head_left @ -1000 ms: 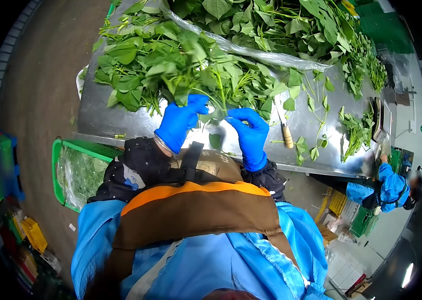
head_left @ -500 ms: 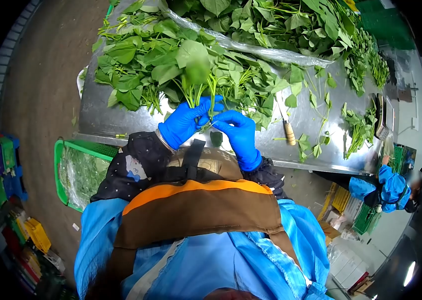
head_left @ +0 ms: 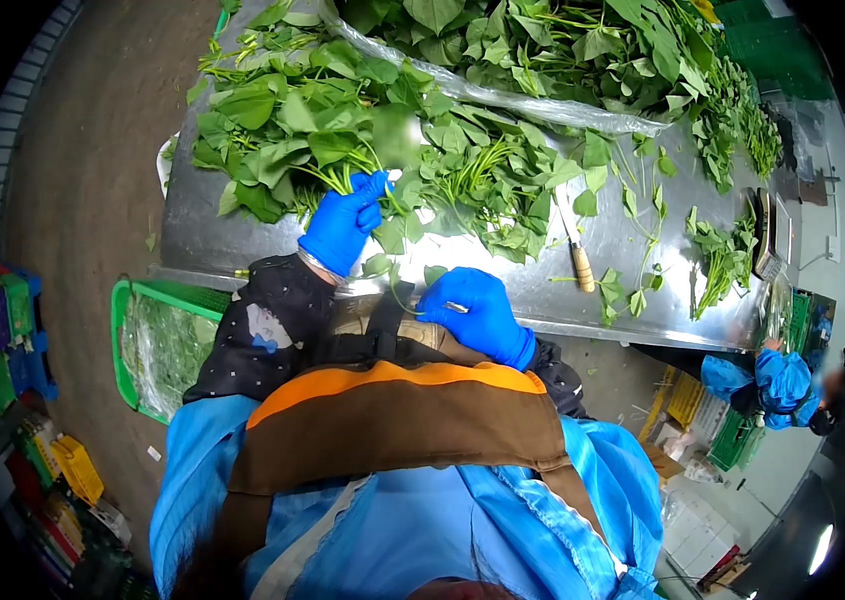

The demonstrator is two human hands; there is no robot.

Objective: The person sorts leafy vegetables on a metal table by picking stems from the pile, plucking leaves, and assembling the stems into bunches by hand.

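Observation:
My left hand [head_left: 343, 228], in a blue glove, is closed round the stems of a bunch of leafy greens [head_left: 328, 150] over the metal table. Lower and to the right, close to my body, is my gloved right hand [head_left: 480, 315], its fingers pinched together. A thin green stem [head_left: 398, 285] with small leaves runs from below my left hand to its fingertips. Something small and pale [head_left: 456, 307] shows at those fingers; I cannot make out what it is. A wooden-handled knife [head_left: 581, 265] lies on the table to the right.
Loose greens [head_left: 483, 170] cover much of the metal table [head_left: 533, 300]. Behind them a larger heap [head_left: 563, 50] lies on clear plastic sheeting [head_left: 503, 97]. A small bunch [head_left: 721, 255] is at the right. A green crate [head_left: 121, 345] stands lower left. Another person [head_left: 783, 380] is at far right.
My hands have moved apart. The left went slightly left and up with the bunch, which now tilts left; the right came down toward my body with the thin stem.

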